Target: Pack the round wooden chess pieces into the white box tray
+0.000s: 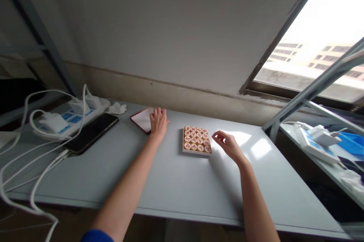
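Round Chinese chess pieces [196, 140] with red characters fill a shallow white box [196, 153] in rows on the grey table. Left of it lies a flat white box lid [142, 121] with a dark red rim. My left hand [158, 121] is over the lid's right edge, fingers bent and a little apart, the thumb out to the side. Whether the fingertips press on the lid is hard to see. Just right of the box is my right hand [228, 144], its fingers curved with a gap to the thumb and nothing between them.
At the left, a black phone [91, 132] lies beside a white power strip [71, 117] with chargers and looping white cables [42, 175]. A crumpled tissue [117, 108] is near the wall. Metal bars [307, 96] and another power strip [315, 143] are at the right.
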